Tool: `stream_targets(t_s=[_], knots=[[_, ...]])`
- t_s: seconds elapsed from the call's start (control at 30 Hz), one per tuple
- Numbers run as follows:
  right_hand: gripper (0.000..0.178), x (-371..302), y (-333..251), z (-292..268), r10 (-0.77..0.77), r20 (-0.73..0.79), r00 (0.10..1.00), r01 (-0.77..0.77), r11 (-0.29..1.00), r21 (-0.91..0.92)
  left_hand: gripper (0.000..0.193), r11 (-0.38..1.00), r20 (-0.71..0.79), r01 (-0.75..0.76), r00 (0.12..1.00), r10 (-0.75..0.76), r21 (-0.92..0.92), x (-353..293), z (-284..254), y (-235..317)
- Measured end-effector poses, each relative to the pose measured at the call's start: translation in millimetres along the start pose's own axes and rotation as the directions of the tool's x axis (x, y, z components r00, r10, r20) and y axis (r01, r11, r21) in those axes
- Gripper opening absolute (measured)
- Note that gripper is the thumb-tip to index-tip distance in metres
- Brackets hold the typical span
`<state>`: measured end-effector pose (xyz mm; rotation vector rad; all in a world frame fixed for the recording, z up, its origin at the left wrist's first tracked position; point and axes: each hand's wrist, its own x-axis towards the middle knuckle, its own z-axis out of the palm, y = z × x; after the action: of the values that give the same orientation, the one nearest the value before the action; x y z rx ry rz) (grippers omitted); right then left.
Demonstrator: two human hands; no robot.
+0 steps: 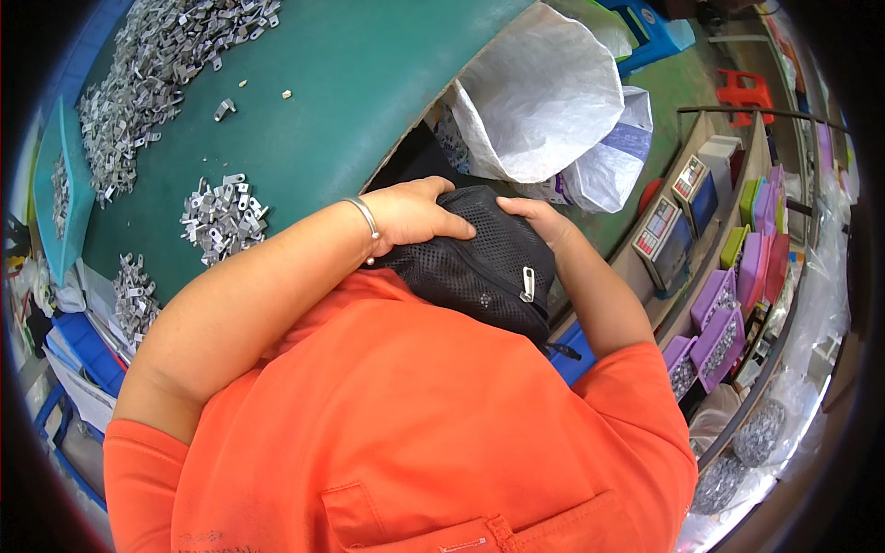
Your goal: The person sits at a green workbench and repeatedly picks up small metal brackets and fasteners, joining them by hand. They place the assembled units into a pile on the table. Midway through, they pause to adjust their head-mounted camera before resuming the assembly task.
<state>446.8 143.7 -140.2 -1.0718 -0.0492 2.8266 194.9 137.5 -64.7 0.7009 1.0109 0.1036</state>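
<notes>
A black mesh bag (489, 267) with a pale zipper pull rests against my body at the table's edge. My left hand (419, 217), with a silver bangle at the wrist, grips the bag's left top side, its thumb lying across the mesh. From the right, my right hand (539, 221) holds the bag's far upper side; its thumb shows, while most of its fingers are hidden behind the bag. Left of my left forearm, a small heap of grey metal clips (224, 219) lies on the green table (304, 138).
A large pile of metal clips (166, 74) covers the table's far left, beside a teal tray (69, 184). White woven sacks (544, 92) stand beyond the bag. On the right, a shelf carries scales (659, 240) and purple bins (714, 346). A red stool (742, 92) stands farther back.
</notes>
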Motion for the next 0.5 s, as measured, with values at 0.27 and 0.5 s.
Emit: stream_targets(t_s=[0.27, 0.5], knots=[[0.042, 13, 8, 8, -0.080, -0.122, 0.989, 0.069, 0.993, -0.094, 0.091, 0.949, -0.087, -0.089, 0.989, 0.121, 0.303, -18, 2, 4], [0.043, 6, 20, 18, -0.658, -0.074, 0.749, 0.161, 0.289, -0.944, 0.071, 0.948, -0.160, -0.066, 0.980, 0.121, 0.312, -8, 3, -5]])
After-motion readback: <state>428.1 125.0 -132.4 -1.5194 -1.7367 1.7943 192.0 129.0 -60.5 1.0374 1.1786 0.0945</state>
